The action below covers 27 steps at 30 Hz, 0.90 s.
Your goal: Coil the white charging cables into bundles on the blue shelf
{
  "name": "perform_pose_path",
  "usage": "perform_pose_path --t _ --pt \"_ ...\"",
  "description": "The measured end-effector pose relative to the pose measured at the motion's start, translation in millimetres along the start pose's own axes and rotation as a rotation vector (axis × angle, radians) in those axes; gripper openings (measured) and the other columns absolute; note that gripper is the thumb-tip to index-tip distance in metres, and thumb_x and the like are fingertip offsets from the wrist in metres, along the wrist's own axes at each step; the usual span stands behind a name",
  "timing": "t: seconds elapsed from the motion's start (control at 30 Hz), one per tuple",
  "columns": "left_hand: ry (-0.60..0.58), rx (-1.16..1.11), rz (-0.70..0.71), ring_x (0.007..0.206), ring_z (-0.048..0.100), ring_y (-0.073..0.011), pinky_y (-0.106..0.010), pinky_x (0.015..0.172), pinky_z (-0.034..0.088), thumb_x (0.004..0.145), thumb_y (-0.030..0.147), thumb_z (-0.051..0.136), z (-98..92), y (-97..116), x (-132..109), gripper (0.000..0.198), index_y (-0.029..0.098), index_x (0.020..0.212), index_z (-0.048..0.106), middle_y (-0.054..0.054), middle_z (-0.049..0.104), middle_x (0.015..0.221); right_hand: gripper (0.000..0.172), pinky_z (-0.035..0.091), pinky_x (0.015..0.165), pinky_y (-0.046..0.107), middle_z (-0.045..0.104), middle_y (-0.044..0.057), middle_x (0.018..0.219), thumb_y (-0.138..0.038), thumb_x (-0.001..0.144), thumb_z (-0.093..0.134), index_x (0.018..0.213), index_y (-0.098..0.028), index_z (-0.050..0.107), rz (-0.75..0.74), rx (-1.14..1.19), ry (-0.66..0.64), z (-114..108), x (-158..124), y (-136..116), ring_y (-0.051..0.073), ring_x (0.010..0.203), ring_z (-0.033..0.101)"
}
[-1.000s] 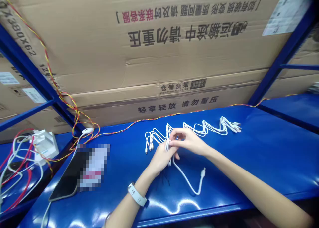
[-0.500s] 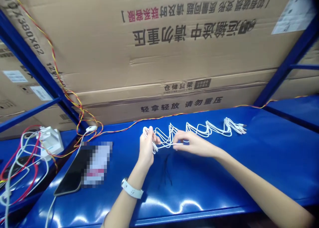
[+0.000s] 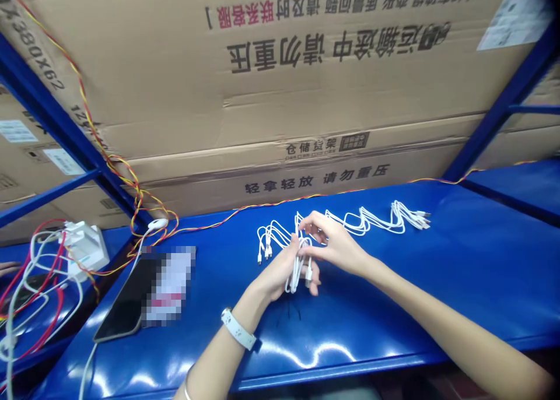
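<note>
A white USB cable (image 3: 296, 274) is looped into a small coil in my left hand (image 3: 280, 269), whose thumb presses on it. One plug of that cable hangs by the fingertips. My right hand (image 3: 339, 245) curls over the upper end of the coil with thumb and fingertips against it; the exact grip is partly hidden. Behind both hands, several more white cables (image 3: 365, 219) lie in a zigzag on the blue shelf (image 3: 394, 306). Small plugs (image 3: 265, 254) show at their left end and larger ones (image 3: 422, 219) at their right. Thin black strands (image 3: 294, 313) lie just below my left hand.
A dark phone (image 3: 131, 298) and a blurred-out packet (image 3: 168, 289) lie to the left. Further left are a white charger block (image 3: 87, 251) and tangled red and white cords. Red-yellow twisted wire (image 3: 231, 216) runs along the cardboard boxes (image 3: 175, 97) at the back.
My left hand has moved right and turned, with the cable now drawn into a tighter coil. My right hand has closed in on it. The plugs at the left end of the lying cables have come into view.
</note>
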State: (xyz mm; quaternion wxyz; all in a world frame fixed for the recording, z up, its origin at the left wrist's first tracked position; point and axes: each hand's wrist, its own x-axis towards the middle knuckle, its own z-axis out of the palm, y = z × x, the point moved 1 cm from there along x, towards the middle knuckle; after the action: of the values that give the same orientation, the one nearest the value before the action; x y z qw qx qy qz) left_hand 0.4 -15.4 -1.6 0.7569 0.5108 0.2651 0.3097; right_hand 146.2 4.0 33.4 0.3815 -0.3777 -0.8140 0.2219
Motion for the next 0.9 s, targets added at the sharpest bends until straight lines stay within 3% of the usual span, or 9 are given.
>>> perform_pose_path --t 0.07,0.17,0.3,0.5,0.6,0.7,0.8,0.9 --pt "-0.009 0.031 -0.011 0.035 0.046 -0.0078 -0.028 0.057 0.048 0.08 0.071 0.024 -1.5 -0.7 -0.3 0.067 0.012 0.083 0.056 0.003 0.048 0.048 0.026 0.038 0.057 0.024 0.055 0.001 0.081 -0.038 0.077 0.066 0.092 -0.018 0.06 -0.036 -0.014 -0.083 -1.5 0.7 -0.5 0.011 0.064 0.046" --pt "-0.001 0.112 -0.027 0.035 0.039 -0.0061 -0.026 0.05 0.046 0.078 0.073 0.028 -2.6 2.9 -0.9 0.066 0.012 0.077 0.055 0.005 0.042 0.047 0.022 0.037 0.057 0.023 0.055 0.002 0.074 -0.035 0.085 0.056 0.076 -0.016 0.061 -0.083 0.013 -0.177 -4.9 1.1 -2.0 0.011 0.064 0.047" --pt "0.023 0.21 -0.015 0.046 0.044 -0.0079 -0.022 0.046 0.041 0.078 0.07 0.033 -3.9 14.9 -4.4 0.064 0.012 0.087 0.057 0.0 0.048 0.061 0.024 0.036 0.054 0.023 0.056 0.002 0.071 -0.036 0.084 0.056 0.072 -0.016 0.061 -0.042 0.032 -0.093 -12.7 2.3 -1.1 0.011 0.061 0.049" --pt "0.018 0.183 -0.052 0.046 0.024 -0.0045 -0.017 0.041 0.024 0.082 0.058 0.043 -5.1 19.6 -8.5 0.045 0.015 0.087 0.053 0.005 0.034 0.064 0.026 0.036 0.053 0.023 0.058 0.0 0.069 -0.039 0.09 0.044 0.083 -0.017 0.056 0.062 0.028 -0.137 -11.2 2.8 1.3 0.01 0.053 0.049" --pt "0.153 0.457 0.077 0.049 0.033 -0.0088 -0.021 0.045 0.029 0.083 0.051 0.045 -4.3 15.0 -6.4 0.036 0.017 0.086 0.056 0.003 0.041 0.062 0.027 0.036 0.057 0.025 0.059 0.0 0.066 -0.037 0.093 0.036 0.083 -0.019 0.054 0.065 -0.075 -0.168 -3.7 1.1 3.3 0.013 0.058 0.052" --pt "0.273 0.738 0.259 0.062 0.048 -0.0164 -0.027 0.061 0.037 0.083 0.041 0.048 -4.0 12.2 -4.2 0.026 0.021 0.094 0.062 -0.001 0.056 0.071 0.027 0.036 0.058 0.025 0.059 0.0 0.066 -0.038 0.093 0.037 0.081 -0.019 0.053 0.087 -0.097 -0.158 1.6 0.1 7.8 0.014 0.059 0.053" --pt "0.321 0.817 0.314 0.072 0.054 -0.0217 -0.029 0.07 0.038 0.082 0.038 0.052 -6.9 10.8 -2.5 0.023 0.022 0.095 0.062 -0.005 0.062 0.081 0.028 0.036 0.057 0.025 0.057 0.0 0.063 -0.04 0.092 0.038 0.079 -0.019 0.051 0.107 -0.113 -0.077 3.2 0.5 12.3 0.014 0.058 0.052" --pt "0.373 0.869 0.324 0.074 0.055 -0.0222 -0.029 0.071 0.038 0.081 0.036 0.053 -12.1 11.4 -1.9 0.017 0.022 0.085 0.062 -0.006 0.062 0.081 0.028 0.036 0.057 0.026 0.054 0.0 0.062 -0.04 0.092 0.037 0.079 -0.02 0.05 0.131 -0.101 -0.018 5.0 0.7 14.8 0.014 0.057 0.051"
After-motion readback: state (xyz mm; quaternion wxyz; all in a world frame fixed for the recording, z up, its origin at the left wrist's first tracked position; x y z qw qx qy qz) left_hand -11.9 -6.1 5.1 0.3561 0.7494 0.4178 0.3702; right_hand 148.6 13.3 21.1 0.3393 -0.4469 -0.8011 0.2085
